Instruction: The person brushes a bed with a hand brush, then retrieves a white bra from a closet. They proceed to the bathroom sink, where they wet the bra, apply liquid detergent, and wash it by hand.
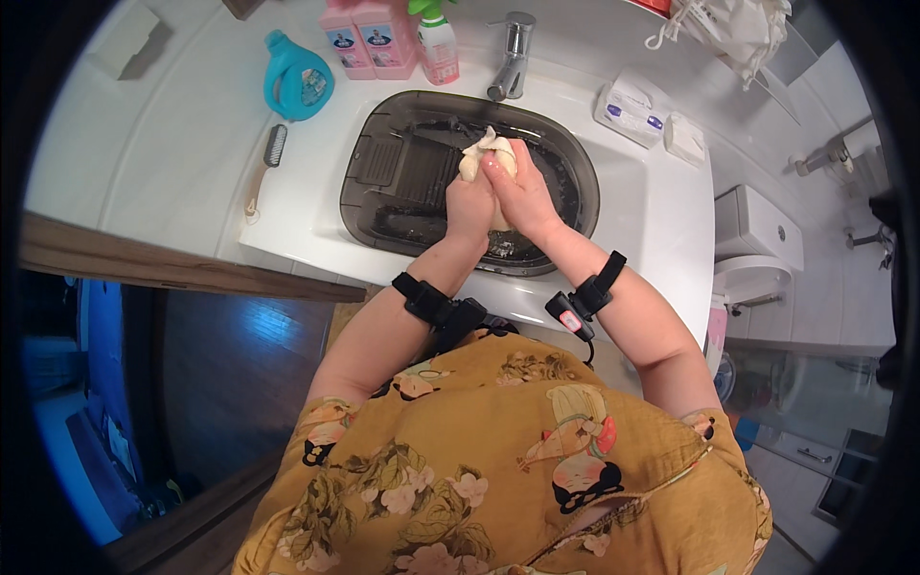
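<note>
A bunched, wet cream cloth [471, 164] is squeezed between my two hands above a dark translucent plastic washbasin [350, 208]. My left hand [468, 205] grips it from the left, with the fingers curled and mostly hidden. My right hand [521, 188] presses on it from the right, its thumb lying across the cloth. Part of the cloth hangs below the hands towards the basin. Water with some bubbles shows in the basin, and a ridged washboard panel [424, 169] forms its left part.
The basin sits in a white washbasin counter [650, 190] under a chrome faucet [512, 57]. Behind stand a blue detergent bottle [298, 79], pink bottles [377, 43] and a spray bottle [438, 50]. A scrubbing brush [274, 147] lies left; tissue packs [629, 111] lie right.
</note>
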Demonstrator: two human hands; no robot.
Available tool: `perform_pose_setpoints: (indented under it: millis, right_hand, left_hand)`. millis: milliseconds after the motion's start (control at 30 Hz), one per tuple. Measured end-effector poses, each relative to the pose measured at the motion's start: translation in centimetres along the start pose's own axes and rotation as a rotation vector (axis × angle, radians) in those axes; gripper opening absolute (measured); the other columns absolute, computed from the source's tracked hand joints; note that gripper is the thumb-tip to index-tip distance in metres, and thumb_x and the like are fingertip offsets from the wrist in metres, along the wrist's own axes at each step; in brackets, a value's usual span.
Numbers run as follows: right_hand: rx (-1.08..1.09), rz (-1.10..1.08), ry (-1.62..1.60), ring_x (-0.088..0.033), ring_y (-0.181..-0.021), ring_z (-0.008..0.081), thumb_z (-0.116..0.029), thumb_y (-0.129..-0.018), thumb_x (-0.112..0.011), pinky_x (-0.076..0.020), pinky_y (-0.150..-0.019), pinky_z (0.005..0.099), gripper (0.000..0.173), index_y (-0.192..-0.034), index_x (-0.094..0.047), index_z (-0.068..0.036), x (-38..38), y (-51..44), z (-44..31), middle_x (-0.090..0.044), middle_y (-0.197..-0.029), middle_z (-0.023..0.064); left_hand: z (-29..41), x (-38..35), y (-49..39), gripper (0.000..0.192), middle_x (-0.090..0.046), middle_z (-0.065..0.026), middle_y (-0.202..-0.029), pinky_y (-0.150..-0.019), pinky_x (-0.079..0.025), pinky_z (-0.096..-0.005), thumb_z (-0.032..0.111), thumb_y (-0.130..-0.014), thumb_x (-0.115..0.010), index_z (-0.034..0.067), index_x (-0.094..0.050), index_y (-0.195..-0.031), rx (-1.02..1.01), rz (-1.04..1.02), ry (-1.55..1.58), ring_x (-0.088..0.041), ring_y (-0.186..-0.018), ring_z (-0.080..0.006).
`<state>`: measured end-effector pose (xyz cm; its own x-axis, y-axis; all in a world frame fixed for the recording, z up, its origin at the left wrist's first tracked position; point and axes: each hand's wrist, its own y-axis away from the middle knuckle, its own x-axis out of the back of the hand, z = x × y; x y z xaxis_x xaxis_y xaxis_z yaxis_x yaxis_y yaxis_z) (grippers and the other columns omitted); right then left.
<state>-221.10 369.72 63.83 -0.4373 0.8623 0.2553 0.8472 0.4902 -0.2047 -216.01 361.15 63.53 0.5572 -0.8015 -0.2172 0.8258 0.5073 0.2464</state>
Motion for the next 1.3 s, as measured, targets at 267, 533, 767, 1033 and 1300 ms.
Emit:
perform_pose_setpoints:
  millis: [267, 533, 767, 1033, 1300]
  right_hand:
    - [-0.24, -0.144, 0.059, -0.061, -0.096, 0.0217, -0.043, -0.092, -0.058, -0.0462, -0.087, 0.032, 0.046, -0.111, -0.057, -0.001, 4.7, -0.2, 5.0, -0.066, -0.103, 0.0146]
    - [-0.17, -0.615, 1.07, -0.015, -0.142, 0.0464, -0.056, -0.071, -0.074, -0.0293, -0.106, 0.0641, 0.105, -0.152, -0.012, -0.032, 6.5, 1.7, 6.7, -0.001, -0.159, 0.0175]
    - [-0.329, -0.933, 1.213, -0.014, -0.143, 0.0461, -0.056, -0.068, -0.077, -0.0259, -0.104, 0.0692, 0.113, -0.151, -0.002, -0.042, 3.7, 1.2, 8.6, 0.003, -0.16, 0.0133]
    - [-0.126, -0.825, 0.98, -0.042, -0.131, 0.0362, -0.02, -0.076, -0.073, -0.0374, -0.106, 0.0425, 0.086, -0.148, -0.026, -0.019, 4.5, 0.1, 13.4, -0.041, -0.143, 0.0233]
    - [-0.415, -0.28, 0.239, -0.059, -0.11, 0.0266, -0.004, -0.077, -0.06, -0.0442, -0.096, 0.0353, 0.054, -0.13, -0.047, -0.005, 7.0, -1.5, 10.3, -0.063, -0.113, 0.016]
  left_hand:
    - [-3.5, 0.9, -2.4, 0.058, -0.063, -0.0254, -0.109, -0.086, -0.049, -0.0395, 0.034, -0.086, -0.066, -0.007, -0.051, -0.123, -0.257, -0.157, -0.635, -0.064, -0.1, -0.034]
    - [-5.9, 6.5, -4.1, 0.091, -0.034, -0.0277, -0.143, -0.106, -0.037, -0.0403, 0.033, -0.078, -0.074, -0.002, -0.024, -0.146, -0.085, -0.223, -0.898, -0.039, -0.131, -0.0372]
    - [-6.2, 7.1, -2.5, 0.08, -0.044, -0.0285, -0.137, -0.109, -0.035, -0.0376, 0.034, -0.078, -0.069, -0.005, -0.038, -0.14, -0.062, -0.461, -0.929, -0.04, -0.132, -0.037]
    - [-2.9, 9.5, -2.0, 0.063, -0.052, -0.0205, -0.134, -0.103, -0.04, -0.0357, 0.032, -0.083, -0.069, 0.001, -0.05, -0.134, -0.025, -0.434, -0.918, -0.051, -0.123, -0.031]
    - [3.3, 16.0, -4.2, 0.055, -0.059, -0.0176, -0.124, -0.093, -0.047, -0.0321, 0.026, -0.084, -0.072, 0.001, -0.053, -0.13, -0.048, -0.254, -0.645, -0.059, -0.11, -0.0222]
